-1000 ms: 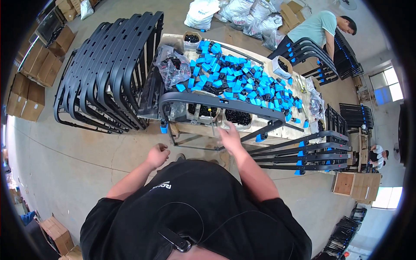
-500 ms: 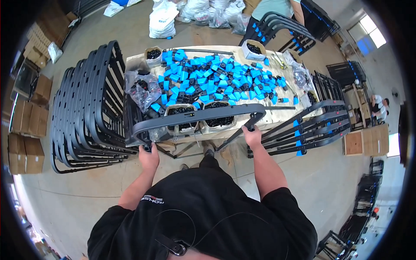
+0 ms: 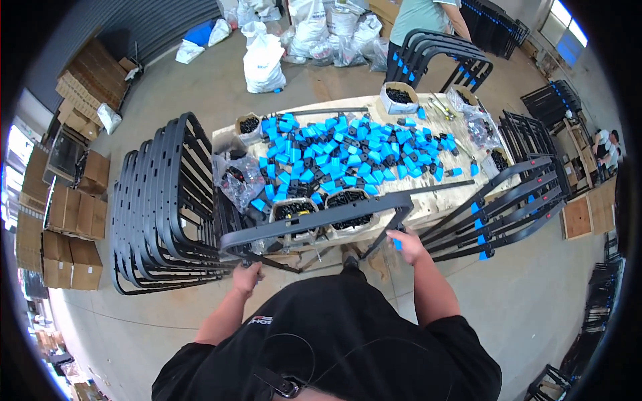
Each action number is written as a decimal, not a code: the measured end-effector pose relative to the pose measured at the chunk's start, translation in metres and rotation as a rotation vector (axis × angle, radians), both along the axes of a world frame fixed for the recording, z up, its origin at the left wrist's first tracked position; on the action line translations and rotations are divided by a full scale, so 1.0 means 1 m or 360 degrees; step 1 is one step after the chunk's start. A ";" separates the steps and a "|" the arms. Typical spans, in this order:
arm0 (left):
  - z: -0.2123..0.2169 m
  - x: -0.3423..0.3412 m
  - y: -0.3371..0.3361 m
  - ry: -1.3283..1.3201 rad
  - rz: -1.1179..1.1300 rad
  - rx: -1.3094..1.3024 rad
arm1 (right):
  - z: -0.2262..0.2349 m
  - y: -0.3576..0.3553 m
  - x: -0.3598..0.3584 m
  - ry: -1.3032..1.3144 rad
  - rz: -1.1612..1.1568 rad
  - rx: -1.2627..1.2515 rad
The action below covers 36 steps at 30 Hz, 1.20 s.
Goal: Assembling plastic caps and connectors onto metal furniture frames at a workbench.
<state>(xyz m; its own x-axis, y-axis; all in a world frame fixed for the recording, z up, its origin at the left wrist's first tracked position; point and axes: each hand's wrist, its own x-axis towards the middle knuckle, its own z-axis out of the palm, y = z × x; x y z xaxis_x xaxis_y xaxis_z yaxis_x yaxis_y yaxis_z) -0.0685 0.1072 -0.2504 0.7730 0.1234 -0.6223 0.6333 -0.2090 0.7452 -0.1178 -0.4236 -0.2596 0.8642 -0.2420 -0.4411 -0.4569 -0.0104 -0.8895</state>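
Hands grip black metal frame [image 3: 314,222] at tabletop [image 3: 428,207] near edge: left hand [image 3: 247,277] clamped on left end, right hand [image 3: 404,245] on right end.

Black metal frame [image 3: 314,220], bright blue plastic caps [image 3: 348,147], pale wooden table [image 3: 428,204], white sacks [image 3: 264,63], brown cardboard boxes [image 3: 70,227]

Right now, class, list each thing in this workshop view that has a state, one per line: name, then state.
Black metal frame: held level in front of the table, a hand on each leg.
Left hand: closed on the frame's left leg.
Right hand: closed on the frame's right leg.
Blue-and-black parts: loose, spread over the table.
Leaning frames: upright, stacked in a row left of the table.
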 end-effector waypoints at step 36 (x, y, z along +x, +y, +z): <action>-0.058 0.007 0.019 -0.1176 -0.0313 0.0676 | 0.070 0.030 0.005 0.0834 -0.0035 -0.0327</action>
<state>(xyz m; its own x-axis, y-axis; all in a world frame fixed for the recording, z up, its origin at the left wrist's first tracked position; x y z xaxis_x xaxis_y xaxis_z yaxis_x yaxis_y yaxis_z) -0.0617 0.1262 -0.3081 0.9920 0.0531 0.1149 -0.0579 -0.6167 0.7850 -0.1128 -0.3941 -0.1899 0.5362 -0.3838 -0.7518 -0.8390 -0.1448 -0.5244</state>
